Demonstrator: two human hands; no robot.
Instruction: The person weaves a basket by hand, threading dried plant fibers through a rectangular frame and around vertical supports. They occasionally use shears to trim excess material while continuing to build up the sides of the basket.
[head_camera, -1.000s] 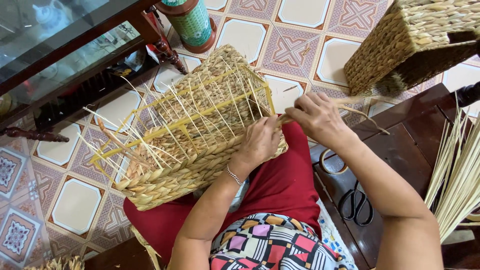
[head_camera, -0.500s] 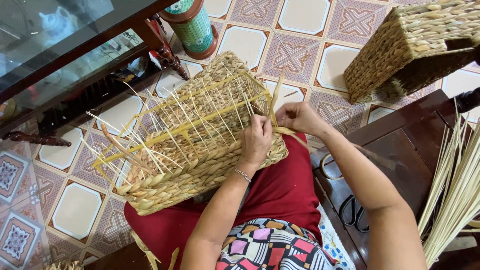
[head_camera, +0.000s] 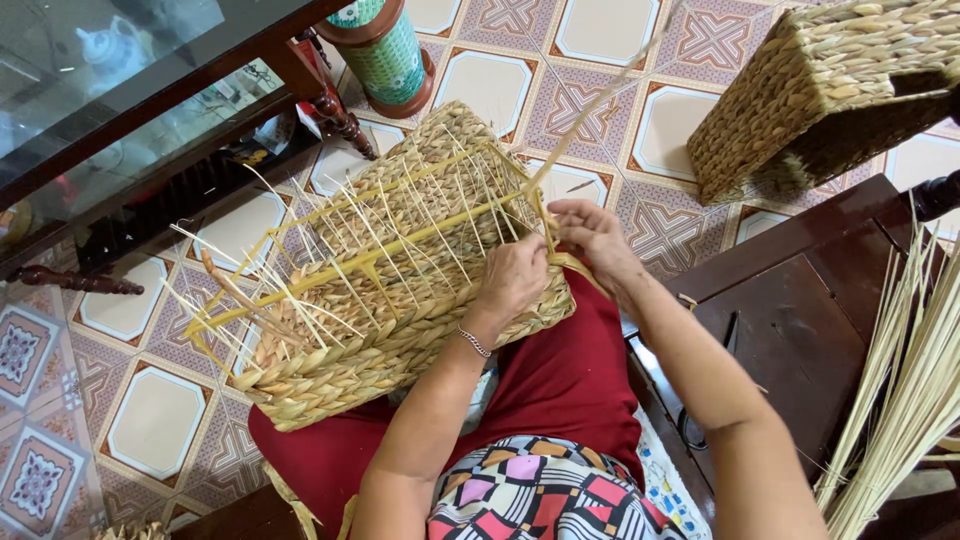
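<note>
Resting on the red-trousered lap, the half-woven straw-coloured rectangular basket (head_camera: 385, 275) is being steadied by the left hand (head_camera: 515, 280), closed over its rim. The right hand (head_camera: 592, 235) is pinching a long pale reed strand (head_camera: 600, 100), best kept taut; half a second earlier it was lying lower.

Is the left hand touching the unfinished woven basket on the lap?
Touching. The head view shows the left hand pressed on the unfinished basket's near rim, no gap visible.
</note>
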